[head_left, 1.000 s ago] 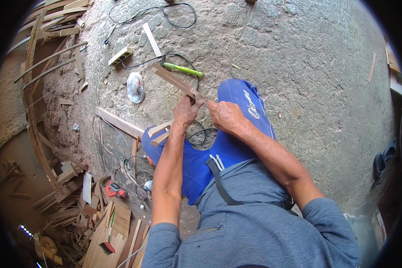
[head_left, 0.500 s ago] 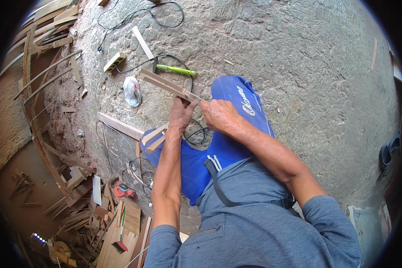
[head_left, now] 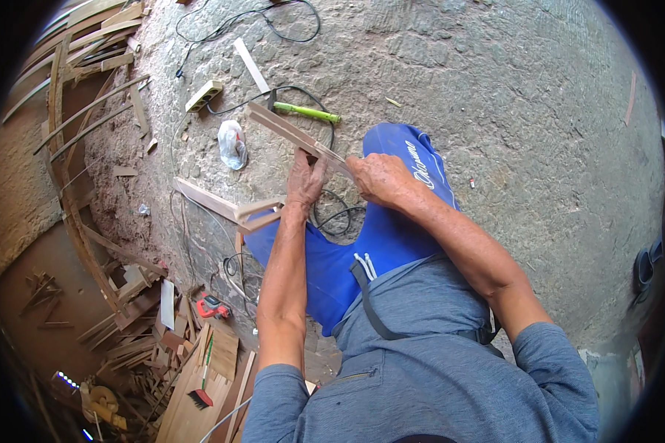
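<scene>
Wood in hand: both the left hand (head_left: 305,177) and the right hand (head_left: 377,177) grasp a long wooden strip (head_left: 292,133) held above the concrete floor (head_left: 510,96), with work on it seemingly midway and more strips (head_left: 214,201) lying untouched nearby.
</scene>
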`<state>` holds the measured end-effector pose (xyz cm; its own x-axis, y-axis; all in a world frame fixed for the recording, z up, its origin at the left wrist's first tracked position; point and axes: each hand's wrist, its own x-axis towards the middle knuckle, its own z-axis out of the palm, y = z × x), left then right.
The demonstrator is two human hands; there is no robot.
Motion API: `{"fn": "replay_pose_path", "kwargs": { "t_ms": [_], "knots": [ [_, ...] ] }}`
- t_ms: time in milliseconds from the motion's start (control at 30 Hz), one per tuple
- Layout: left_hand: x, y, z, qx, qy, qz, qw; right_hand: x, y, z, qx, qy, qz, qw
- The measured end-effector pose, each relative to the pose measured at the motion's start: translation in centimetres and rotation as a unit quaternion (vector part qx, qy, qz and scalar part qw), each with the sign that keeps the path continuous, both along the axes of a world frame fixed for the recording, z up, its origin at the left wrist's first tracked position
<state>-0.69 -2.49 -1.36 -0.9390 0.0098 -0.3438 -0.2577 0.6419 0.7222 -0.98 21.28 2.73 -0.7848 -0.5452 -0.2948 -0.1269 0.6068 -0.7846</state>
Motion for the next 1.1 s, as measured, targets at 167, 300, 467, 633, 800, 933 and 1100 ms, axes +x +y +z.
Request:
{"fn": "replay_pose_path", "kwargs": {
  "t_ms": [167,300,467,633,800,933,1100],
  "knots": [
    [-3.2,-0.8,5.1,0.024,0.02,0.027,0.999,-1.4,-0.6,3.9,-0.011,0.004,-0.002,1.0],
    [-4.9,-0.4,8.9,0.134,0.055,0.053,0.988,-3.4,-0.3,7.2,-0.002,0.071,-0.001,0.997],
    [-4.1,2.2,8.5,0.171,0.033,0.038,0.984,-2.8,2.7,8.8,0.057,0.109,0.031,0.992],
    [-2.2,3.0,6.9,0.142,0.077,0.05,0.986,1.6,4.0,7.7,0.063,0.131,-0.005,0.989],
    [-1.3,2.4,7.6,0.116,0.086,0.026,0.989,3.6,3.7,7.8,0.067,0.16,-0.009,0.985],
    [-1.4,2.4,7.8,0.105,0.053,0.042,0.992,4.4,4.4,8.5,0.064,0.168,-0.021,0.984],
    [-0.9,2.9,7.9,0.11,0.085,0.034,0.99,4.2,4.2,6.4,-0.1,0.169,-0.183,0.963]
  ]
}}
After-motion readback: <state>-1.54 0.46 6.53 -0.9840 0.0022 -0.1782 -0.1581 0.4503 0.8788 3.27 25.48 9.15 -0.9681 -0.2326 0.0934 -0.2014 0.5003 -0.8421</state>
